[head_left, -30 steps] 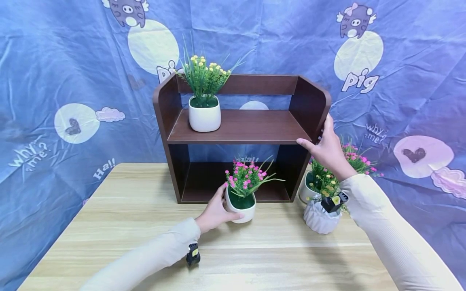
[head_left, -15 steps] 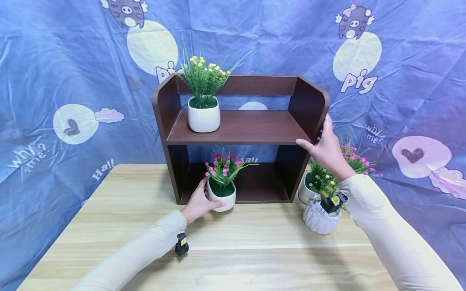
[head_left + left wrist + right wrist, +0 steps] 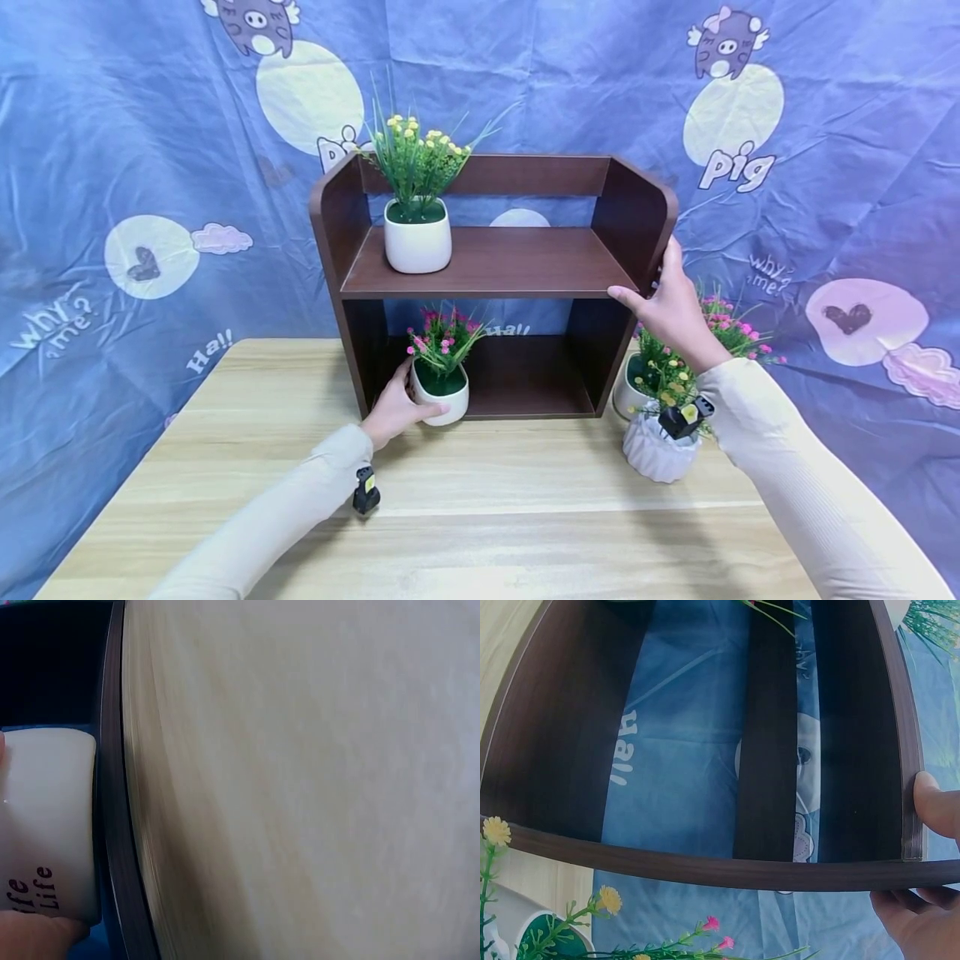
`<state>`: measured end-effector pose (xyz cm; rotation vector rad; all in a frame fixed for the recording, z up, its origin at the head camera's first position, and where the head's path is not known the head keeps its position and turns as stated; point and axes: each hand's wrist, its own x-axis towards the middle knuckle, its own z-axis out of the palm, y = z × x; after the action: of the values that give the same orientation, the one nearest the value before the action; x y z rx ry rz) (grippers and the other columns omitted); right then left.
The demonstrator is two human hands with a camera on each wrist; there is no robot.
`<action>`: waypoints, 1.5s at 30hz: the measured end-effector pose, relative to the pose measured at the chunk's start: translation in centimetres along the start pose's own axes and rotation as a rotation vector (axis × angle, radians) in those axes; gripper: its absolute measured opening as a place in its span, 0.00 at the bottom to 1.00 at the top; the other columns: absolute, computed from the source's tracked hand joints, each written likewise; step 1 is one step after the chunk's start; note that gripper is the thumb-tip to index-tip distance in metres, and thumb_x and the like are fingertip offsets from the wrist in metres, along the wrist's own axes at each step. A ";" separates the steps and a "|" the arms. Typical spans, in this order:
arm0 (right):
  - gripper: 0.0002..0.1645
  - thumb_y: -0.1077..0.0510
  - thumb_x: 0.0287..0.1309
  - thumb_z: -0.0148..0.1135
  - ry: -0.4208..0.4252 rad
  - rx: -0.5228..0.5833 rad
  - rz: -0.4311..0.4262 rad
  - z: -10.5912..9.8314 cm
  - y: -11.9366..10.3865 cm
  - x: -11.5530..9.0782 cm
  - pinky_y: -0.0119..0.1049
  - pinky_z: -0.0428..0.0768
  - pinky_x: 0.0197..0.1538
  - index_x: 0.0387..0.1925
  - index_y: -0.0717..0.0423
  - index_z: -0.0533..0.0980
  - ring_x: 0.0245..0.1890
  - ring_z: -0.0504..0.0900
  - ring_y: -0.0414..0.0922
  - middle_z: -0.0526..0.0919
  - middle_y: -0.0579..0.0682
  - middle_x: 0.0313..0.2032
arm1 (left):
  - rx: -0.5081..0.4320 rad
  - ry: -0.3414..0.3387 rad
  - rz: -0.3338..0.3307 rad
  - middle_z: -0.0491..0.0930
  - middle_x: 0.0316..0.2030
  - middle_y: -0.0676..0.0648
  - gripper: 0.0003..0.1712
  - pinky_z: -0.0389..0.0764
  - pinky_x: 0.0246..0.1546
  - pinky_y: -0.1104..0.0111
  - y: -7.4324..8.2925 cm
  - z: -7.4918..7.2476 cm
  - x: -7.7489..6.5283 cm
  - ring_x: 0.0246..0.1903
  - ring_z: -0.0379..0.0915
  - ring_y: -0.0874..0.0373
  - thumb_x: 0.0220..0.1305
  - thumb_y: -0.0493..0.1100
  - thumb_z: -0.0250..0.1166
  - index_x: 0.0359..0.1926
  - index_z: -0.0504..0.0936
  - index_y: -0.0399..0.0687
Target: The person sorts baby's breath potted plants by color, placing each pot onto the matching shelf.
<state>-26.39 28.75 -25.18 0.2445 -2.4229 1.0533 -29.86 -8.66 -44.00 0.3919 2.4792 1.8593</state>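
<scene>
My left hand grips a white pot of artificial pink flowers, thumb across the front and fingers around its left side. This pot is at the front left of the lower level of a dark brown two-tier shelf. In the left wrist view the white pot bears dark lettering, partly cut off, beside the shelf's dark edge. My right hand holds the shelf's right side panel, with the thumb on the upper board's front edge and the fingers outside, as the right wrist view also shows.
A white pot of yellow flowers stands on the upper level at left. Right of the shelf, beneath my right forearm, are a ridged white pot and a smooth white pot with flowers. A blue patterned cloth hangs behind the wooden table.
My left hand has carried the pink-flowered pot leftward and farther back, from in front of the shelf to its lower left opening. The right hand keeps its hold on the side panel.
</scene>
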 end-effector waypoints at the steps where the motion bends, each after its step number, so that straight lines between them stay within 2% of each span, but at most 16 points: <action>1: 0.60 0.53 0.55 0.69 0.000 0.001 -0.002 0.0 0.0 0.0 0.59 0.68 0.60 0.75 0.48 0.37 0.62 0.67 0.62 0.62 0.67 0.63 | 0.006 0.002 0.007 0.62 0.67 0.37 0.64 0.58 0.67 0.54 -0.1 -0.1 0.0 0.65 0.60 0.46 0.41 0.38 0.79 0.74 0.48 0.40; 5: 0.59 0.54 0.56 0.69 0.005 0.005 -0.013 0.2 0.0 -0.2 0.59 0.68 0.59 0.75 0.49 0.38 0.61 0.67 0.62 0.62 0.67 0.63 | 0.000 -0.001 0.032 0.62 0.67 0.36 0.63 0.57 0.67 0.53 -0.4 -0.4 -0.2 0.65 0.59 0.45 0.43 0.38 0.78 0.74 0.47 0.38; 8: 0.59 0.54 0.56 0.68 0.004 0.013 -0.015 0.3 0.1 -0.3 0.59 0.69 0.59 0.75 0.49 0.38 0.61 0.67 0.62 0.62 0.66 0.63 | 0.045 0.023 0.034 0.62 0.67 0.35 0.61 0.56 0.67 0.53 -0.6 -0.6 -0.5 0.66 0.57 0.45 0.46 0.39 0.77 0.74 0.48 0.37; 16: 0.59 0.54 0.55 0.69 0.012 0.012 -0.012 0.3 0.3 -0.2 0.60 0.68 0.59 0.74 0.50 0.38 0.61 0.67 0.62 0.62 0.66 0.63 | 0.266 0.142 0.075 0.58 0.68 0.30 0.50 0.56 0.67 0.51 -0.5 -0.7 -1.2 0.68 0.54 0.39 0.57 0.43 0.71 0.72 0.52 0.32; 23: 0.58 0.53 0.56 0.68 0.011 0.004 -0.015 0.4 0.4 -0.3 0.59 0.69 0.58 0.75 0.50 0.38 0.60 0.68 0.62 0.62 0.67 0.63 | 0.377 0.203 0.163 0.61 0.66 0.29 0.43 0.59 0.66 0.50 -0.8 -0.3 -1.7 0.66 0.57 0.36 0.60 0.42 0.67 0.69 0.57 0.27; 28: 0.59 0.53 0.56 0.68 0.011 0.002 -0.014 0.4 0.4 -0.3 0.59 0.69 0.59 0.75 0.50 0.38 0.61 0.68 0.62 0.62 0.67 0.63 | 0.410 0.200 0.216 0.56 0.68 0.28 0.43 0.58 0.65 0.47 -0.4 -0.2 -2.3 0.67 0.53 0.34 0.61 0.42 0.65 0.70 0.55 0.27; 33: 0.59 0.53 0.56 0.68 0.006 0.015 -0.012 0.3 0.4 -0.2 0.59 0.68 0.59 0.74 0.49 0.38 0.61 0.67 0.61 0.62 0.66 0.63 | 0.476 0.155 0.236 0.48 0.70 0.27 0.45 0.53 0.67 0.45 0.1 0.2 -3.2 0.69 0.46 0.32 0.63 0.42 0.62 0.70 0.50 0.25; 39: 0.59 0.53 0.56 0.68 0.008 0.016 -0.017 0.2 0.3 -0.2 0.60 0.68 0.59 0.75 0.49 0.38 0.61 0.67 0.62 0.61 0.66 0.63 | 0.655 0.102 0.257 0.45 0.71 0.27 0.44 0.51 0.66 0.41 0.5 0.9 -4.3 0.71 0.39 0.34 0.65 0.45 0.60 0.70 0.49 0.23; 45: 0.58 0.53 0.56 0.68 0.010 0.018 -0.016 0.2 0.3 -0.1 0.59 0.68 0.59 0.74 0.49 0.39 0.61 0.67 0.61 0.62 0.66 0.63 | 0.865 0.069 0.293 0.47 0.72 0.32 0.45 0.46 0.67 0.42 1.2 1.8 -5.2 0.72 0.40 0.38 0.65 0.50 0.61 0.71 0.51 0.28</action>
<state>-26.50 28.83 -25.55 0.2635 -2.3995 1.0673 -24.33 -7.77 -44.09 0.7288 3.2954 0.7275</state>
